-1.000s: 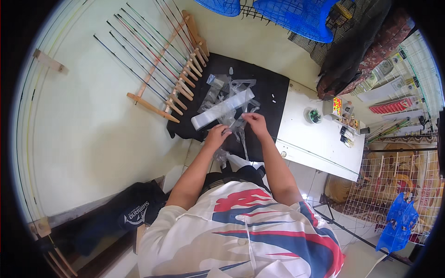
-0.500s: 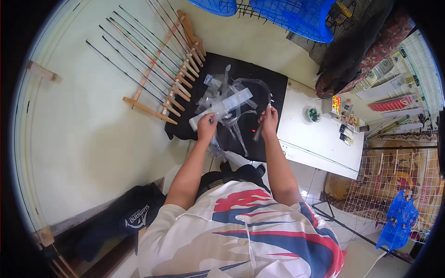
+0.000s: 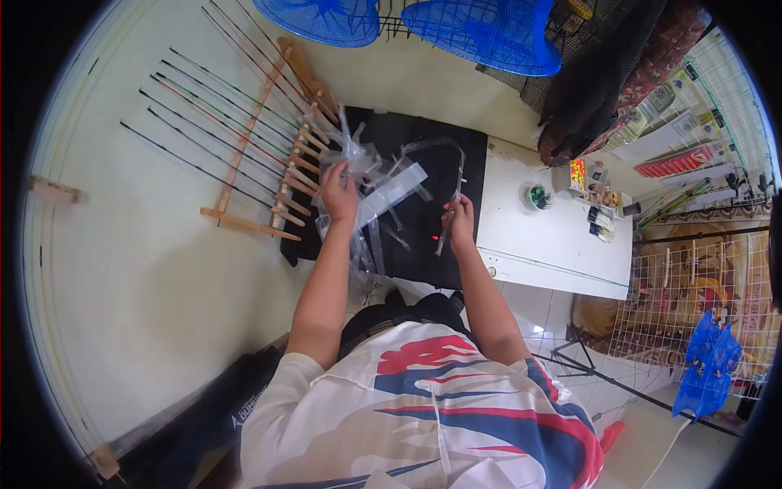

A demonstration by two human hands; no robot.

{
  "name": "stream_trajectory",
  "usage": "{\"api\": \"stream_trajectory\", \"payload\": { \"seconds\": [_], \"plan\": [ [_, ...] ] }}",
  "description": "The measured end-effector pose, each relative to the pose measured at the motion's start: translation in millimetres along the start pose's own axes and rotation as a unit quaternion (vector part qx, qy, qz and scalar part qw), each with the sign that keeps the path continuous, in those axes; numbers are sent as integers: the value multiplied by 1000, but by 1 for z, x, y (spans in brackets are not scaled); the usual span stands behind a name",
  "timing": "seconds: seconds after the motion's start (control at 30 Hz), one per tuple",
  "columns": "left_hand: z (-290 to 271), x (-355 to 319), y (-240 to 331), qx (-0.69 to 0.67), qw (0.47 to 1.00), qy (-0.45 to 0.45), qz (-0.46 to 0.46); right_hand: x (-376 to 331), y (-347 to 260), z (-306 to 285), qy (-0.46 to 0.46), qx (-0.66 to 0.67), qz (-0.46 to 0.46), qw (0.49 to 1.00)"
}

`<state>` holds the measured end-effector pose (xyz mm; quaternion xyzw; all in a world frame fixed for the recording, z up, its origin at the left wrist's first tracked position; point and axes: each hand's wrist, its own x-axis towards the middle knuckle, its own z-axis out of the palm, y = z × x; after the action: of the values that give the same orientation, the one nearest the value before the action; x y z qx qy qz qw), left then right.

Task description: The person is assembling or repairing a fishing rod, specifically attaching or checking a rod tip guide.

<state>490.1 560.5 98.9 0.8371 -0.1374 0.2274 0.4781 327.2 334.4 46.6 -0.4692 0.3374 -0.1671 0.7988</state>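
Note:
On the black cloth point(image 3: 411, 257) lies a loose heap of clear plastic strips point(image 3: 358, 155). A long, pale, box-like piece point(image 3: 393, 196) rests slantwise among them. My left hand point(image 3: 338, 194) is closed at the heap's left side, its fingers on crumpled clear plastic. Farther right, my right hand point(image 3: 461, 220) grips a long clear plastic strip point(image 3: 436, 143), which curves up and back toward the heap. The strip's loose end hangs below that hand. Close beside that end shows a small red thing point(image 3: 435, 238), too small to make out.
A wooden rack point(image 3: 285, 196) with several thin fishing rods stands left of the cloth. To the right, a white tabletop point(image 3: 521, 244) bears a small potted plant point(image 3: 538, 196) and small packaged goods point(image 3: 586, 183). Blue netted forms point(image 3: 489, 37) hang overhead. A wire grid point(image 3: 652, 301) stands far right.
My left hand has moved up and left, from the pale piece to the strips at the heap's left. My right hand keeps the strip, slightly lower and left. The whole view has shifted a little.

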Motion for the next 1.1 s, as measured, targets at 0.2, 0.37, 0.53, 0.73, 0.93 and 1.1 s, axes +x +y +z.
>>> {"api": "stream_trajectory", "payload": {
  "seconds": [0.2, 0.37, 0.53, 0.73, 0.93, 1.1],
  "plan": [
    [17, -62, -58, 202, 917, -329, -96, -9, 4, 6, -30, -83, 27, 996],
    [14, -75, -51, 264, 904, -328, -74, -6, 17, -4, -43, -113, 41, 992],
    [4, -74, -35, 312, 901, -296, -57, -4, 24, -7, -62, -72, 51, 994],
    [-7, -85, -24, 300, 906, -299, -22, -11, 14, -3, -67, -33, 78, 994],
    [-4, -97, -35, 280, 918, -282, 27, -17, 8, -8, -46, -48, 65, 996],
    [-1, -99, -16, 305, 903, -300, -47, -22, 5, -22, -48, -45, 39, 997]
  ]
}}
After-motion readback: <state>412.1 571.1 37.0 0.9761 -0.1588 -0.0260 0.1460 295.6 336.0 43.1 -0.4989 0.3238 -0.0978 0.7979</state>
